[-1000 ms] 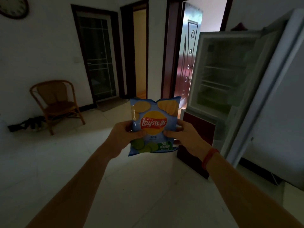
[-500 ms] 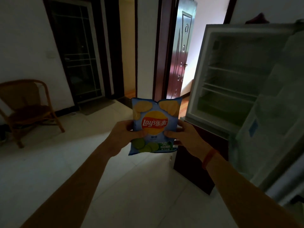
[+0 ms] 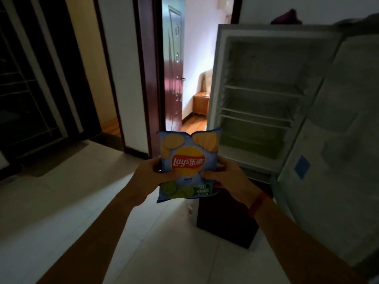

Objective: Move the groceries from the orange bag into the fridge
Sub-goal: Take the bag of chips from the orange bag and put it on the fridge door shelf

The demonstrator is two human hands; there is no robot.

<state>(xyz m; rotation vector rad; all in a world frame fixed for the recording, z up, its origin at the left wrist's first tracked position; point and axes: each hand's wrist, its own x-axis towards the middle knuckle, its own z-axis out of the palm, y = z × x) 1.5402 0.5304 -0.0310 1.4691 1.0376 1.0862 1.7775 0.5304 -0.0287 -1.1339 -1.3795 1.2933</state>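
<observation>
A light-blue Lay's chip bag (image 3: 187, 152) with a red and yellow logo is upright in front of me, held at chest height. My left hand (image 3: 150, 177) grips its left edge and my right hand (image 3: 227, 180), with a red band on the wrist, grips its right edge. The fridge (image 3: 217, 83) stands open just right of the bag, with white wire shelves (image 3: 262, 93) and nothing on them. Its open door (image 3: 336, 152) swings out on the far right. The orange bag is not in view.
The fridge's dark red lower section (image 3: 227, 226) sits just below my right hand. Left of the fridge a dark red room door (image 3: 173, 64) stands open onto a lit room with a wooden nightstand (image 3: 200, 104). Pale floor tiles (image 3: 67, 201) spread to the left.
The view has swung right and closer to the fridge, so the wicker chair has left the frame. Both hands keep the same hold on the chip bag.
</observation>
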